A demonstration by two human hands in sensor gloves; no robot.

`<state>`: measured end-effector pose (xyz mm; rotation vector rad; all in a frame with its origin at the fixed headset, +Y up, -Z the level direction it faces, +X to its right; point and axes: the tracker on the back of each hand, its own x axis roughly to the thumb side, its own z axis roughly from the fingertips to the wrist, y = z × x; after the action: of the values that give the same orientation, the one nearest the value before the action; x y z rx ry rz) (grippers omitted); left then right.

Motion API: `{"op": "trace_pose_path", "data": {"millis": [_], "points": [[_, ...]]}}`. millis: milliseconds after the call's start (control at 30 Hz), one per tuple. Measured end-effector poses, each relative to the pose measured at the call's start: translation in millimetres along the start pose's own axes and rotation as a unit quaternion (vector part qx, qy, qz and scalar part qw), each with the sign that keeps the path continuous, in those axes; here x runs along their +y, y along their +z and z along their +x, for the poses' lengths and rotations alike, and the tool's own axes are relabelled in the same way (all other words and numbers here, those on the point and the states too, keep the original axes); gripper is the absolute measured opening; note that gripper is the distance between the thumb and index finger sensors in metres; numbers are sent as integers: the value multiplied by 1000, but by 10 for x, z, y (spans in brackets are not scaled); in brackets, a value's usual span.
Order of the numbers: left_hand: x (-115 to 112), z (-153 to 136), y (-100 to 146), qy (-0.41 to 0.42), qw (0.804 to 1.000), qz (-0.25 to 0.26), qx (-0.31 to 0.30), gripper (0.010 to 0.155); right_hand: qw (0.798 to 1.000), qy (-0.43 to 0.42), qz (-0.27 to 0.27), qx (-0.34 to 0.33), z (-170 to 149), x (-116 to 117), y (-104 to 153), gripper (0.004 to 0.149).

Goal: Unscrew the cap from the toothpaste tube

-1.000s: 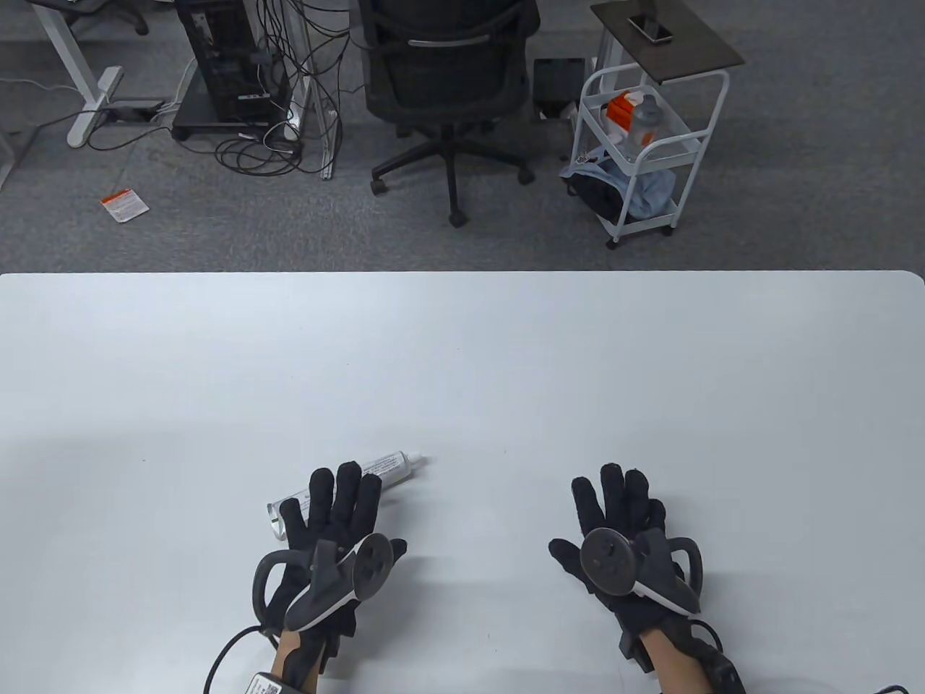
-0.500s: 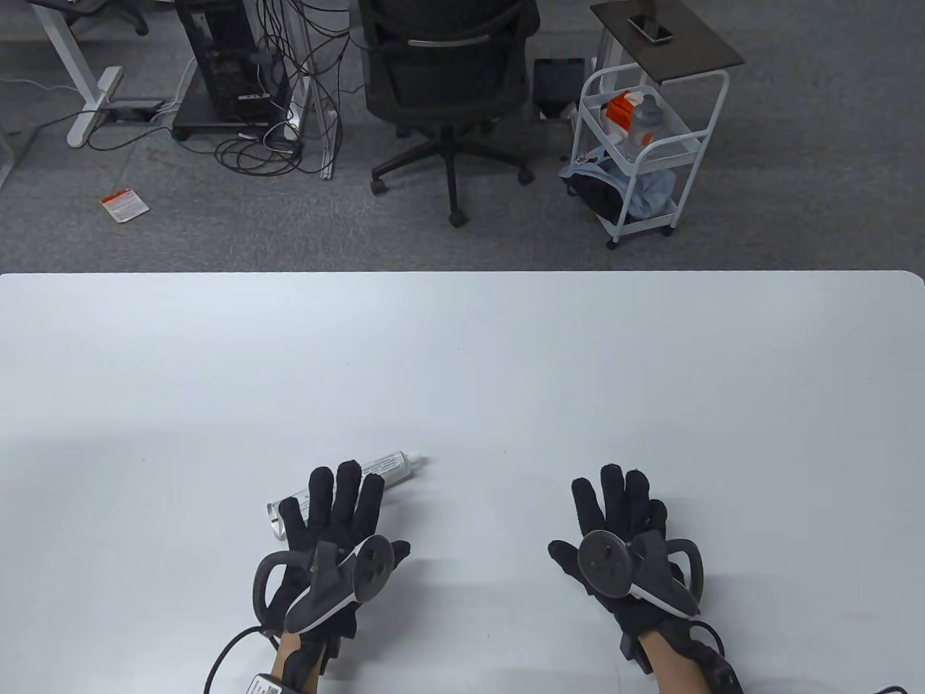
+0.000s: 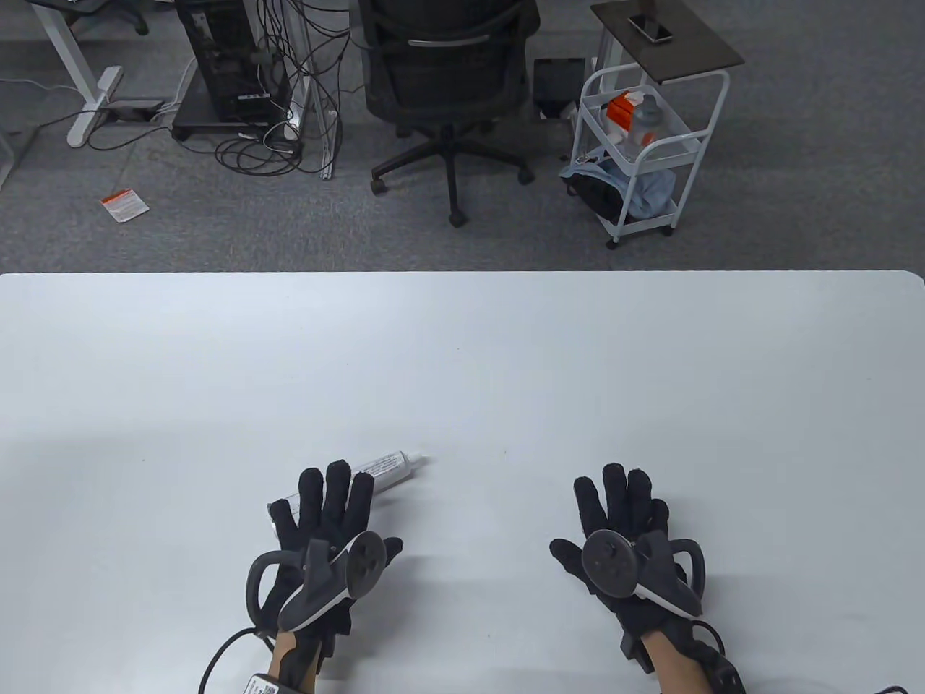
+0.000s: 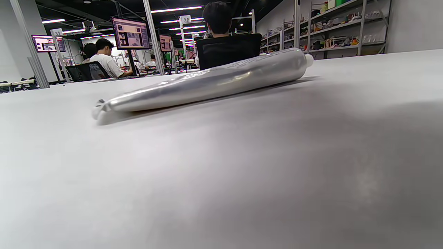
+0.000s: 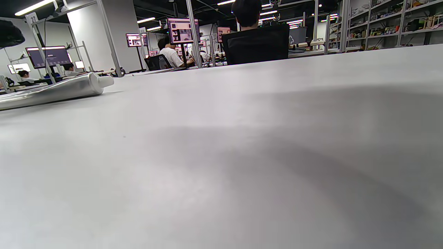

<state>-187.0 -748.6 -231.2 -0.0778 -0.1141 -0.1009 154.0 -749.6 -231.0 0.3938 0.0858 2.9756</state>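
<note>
A silver toothpaste tube (image 3: 386,465) lies flat on the white table (image 3: 506,361), its white cap (image 3: 418,457) pointing right and away. My left hand (image 3: 325,510) is open with fingers spread over the tube's crimped end, hiding it; I cannot tell if it touches. The left wrist view shows the whole tube (image 4: 214,81) and the cap (image 4: 309,60) lying free, with no fingers in frame. My right hand (image 3: 618,506) is open, fingers spread, empty, well to the right of the cap. The right wrist view shows the tube (image 5: 52,93) and cap (image 5: 105,81) at far left.
Beyond the table's far edge stand a black office chair (image 3: 448,87) and a white wire cart (image 3: 643,144) on the grey carpet. Cables trail from both wrists at the near edge.
My left hand has shifted a little to the left, and its fingers now cover the tube's crimped end. The tube and my right hand have not moved.
</note>
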Motion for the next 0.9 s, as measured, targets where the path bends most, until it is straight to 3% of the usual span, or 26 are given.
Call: {"op": "trace_pose_path", "data": {"millis": [267,400,600,767,900], "points": [[5,-17,-21,-3,1000,-3,8,87,1000,-1,1,5,-13,-12,5,83],[22,-115,-201,9,999,-22,44,83,1000,-2,3,5,-15,-17,6,83],[13,-320,-694,10,986,-130,106,77,1000,-1,4,1,-9,-18,5,83],[-32,-396,-890,27,971,-203,127,73,1000,-4,4,3,-15,-21,6,83],[-68,-415,-946,31,967,-221,123,62,1000,-3,9,3,-10,-15,5,83]]}}
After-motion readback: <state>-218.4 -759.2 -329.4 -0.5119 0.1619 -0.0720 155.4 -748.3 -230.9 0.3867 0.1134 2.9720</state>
